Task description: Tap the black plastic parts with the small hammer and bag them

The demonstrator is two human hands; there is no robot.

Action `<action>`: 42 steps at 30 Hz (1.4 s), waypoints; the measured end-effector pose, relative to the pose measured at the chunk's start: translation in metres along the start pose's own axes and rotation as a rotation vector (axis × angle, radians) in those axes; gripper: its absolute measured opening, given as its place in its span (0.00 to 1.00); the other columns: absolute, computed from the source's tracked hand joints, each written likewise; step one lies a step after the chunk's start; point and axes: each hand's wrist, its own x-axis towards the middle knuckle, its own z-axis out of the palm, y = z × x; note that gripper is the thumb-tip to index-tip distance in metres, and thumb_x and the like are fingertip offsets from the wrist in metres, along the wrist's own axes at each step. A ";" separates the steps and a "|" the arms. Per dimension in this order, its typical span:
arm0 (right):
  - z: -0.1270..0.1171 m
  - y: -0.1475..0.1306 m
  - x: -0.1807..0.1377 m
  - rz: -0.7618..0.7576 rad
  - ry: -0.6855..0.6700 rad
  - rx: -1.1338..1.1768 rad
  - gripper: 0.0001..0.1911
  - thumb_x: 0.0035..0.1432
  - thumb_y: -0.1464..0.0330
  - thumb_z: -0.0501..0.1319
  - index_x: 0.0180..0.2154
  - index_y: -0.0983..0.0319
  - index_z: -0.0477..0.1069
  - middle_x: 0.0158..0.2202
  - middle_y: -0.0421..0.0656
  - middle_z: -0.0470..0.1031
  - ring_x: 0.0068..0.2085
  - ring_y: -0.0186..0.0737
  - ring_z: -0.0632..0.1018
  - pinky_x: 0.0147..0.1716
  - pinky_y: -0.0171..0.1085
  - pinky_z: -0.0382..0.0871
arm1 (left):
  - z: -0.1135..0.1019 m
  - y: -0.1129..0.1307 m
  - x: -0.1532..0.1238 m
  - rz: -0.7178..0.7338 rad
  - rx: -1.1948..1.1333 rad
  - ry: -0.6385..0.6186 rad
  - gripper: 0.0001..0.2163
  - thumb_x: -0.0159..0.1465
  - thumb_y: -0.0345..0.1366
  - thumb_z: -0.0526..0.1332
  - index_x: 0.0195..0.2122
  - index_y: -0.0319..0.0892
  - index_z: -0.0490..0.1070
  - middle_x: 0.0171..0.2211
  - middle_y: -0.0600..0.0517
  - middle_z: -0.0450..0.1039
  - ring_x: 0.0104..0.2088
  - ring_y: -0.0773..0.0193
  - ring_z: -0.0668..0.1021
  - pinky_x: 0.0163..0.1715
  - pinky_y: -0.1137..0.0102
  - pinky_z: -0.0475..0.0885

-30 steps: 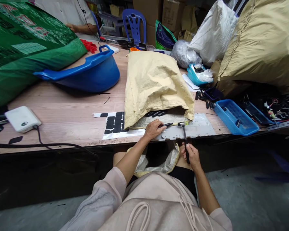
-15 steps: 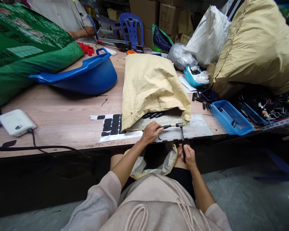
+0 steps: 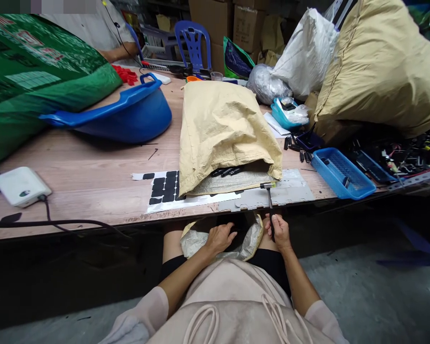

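My right hand (image 3: 279, 231) grips the black handle of a small hammer (image 3: 269, 197), whose head rests on a grey flat plate (image 3: 290, 195) at the table's front edge. My left hand (image 3: 220, 237) is below the table edge, over the mouth of an open sack (image 3: 252, 239) on my lap, fingers curled; what it holds, if anything, is hidden. A tan woven sack (image 3: 222, 129) lies on the table with several small black parts (image 3: 227, 171) at its opening.
A sheet of black pads (image 3: 166, 187) lies left of the sack. A blue tub (image 3: 129, 112), a green bag (image 3: 39, 81), a white box (image 3: 19, 185) with cable, a blue basket (image 3: 340, 172) and large sacks (image 3: 376, 67) crowd the table. Another person's arm (image 3: 120, 50) is at the far side.
My left hand has left the table, where it held a black part by the hammer head, and dropped down to the sack on my lap. The hammer stays in place.
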 end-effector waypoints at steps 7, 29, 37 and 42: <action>0.000 0.002 0.000 -0.006 -0.006 -0.004 0.34 0.60 0.38 0.61 0.42 0.63 0.77 0.21 0.39 0.73 0.15 0.32 0.66 0.12 0.33 0.60 | -0.074 0.036 0.043 0.249 -0.122 0.427 0.13 0.73 0.44 0.57 0.45 0.46 0.80 0.36 0.48 0.82 0.38 0.59 0.81 0.41 0.68 0.71; 0.002 0.003 0.001 -0.018 0.010 -0.044 0.34 0.60 0.38 0.59 0.41 0.63 0.77 0.21 0.39 0.73 0.15 0.33 0.66 0.11 0.34 0.60 | -0.098 0.021 0.082 0.224 -0.079 0.415 0.06 0.65 0.38 0.68 0.42 0.45 0.78 0.40 0.49 0.78 0.47 0.53 0.73 0.50 0.59 0.65; 0.008 0.006 -0.009 -0.119 0.113 -0.177 0.27 0.64 0.45 0.60 0.42 0.63 0.80 0.23 0.40 0.74 0.17 0.35 0.69 0.15 0.34 0.63 | -0.090 0.020 0.085 0.181 -0.138 0.402 0.07 0.64 0.38 0.69 0.43 0.46 0.81 0.40 0.49 0.77 0.46 0.54 0.73 0.51 0.59 0.65; 0.011 -0.001 -0.018 -0.258 0.118 -0.369 0.23 0.68 0.52 0.59 0.47 0.63 0.82 0.31 0.46 0.82 0.32 0.45 0.82 0.30 0.38 0.77 | -0.088 0.019 0.087 0.169 -0.147 0.415 0.08 0.64 0.39 0.70 0.44 0.47 0.82 0.40 0.49 0.77 0.46 0.54 0.74 0.51 0.60 0.65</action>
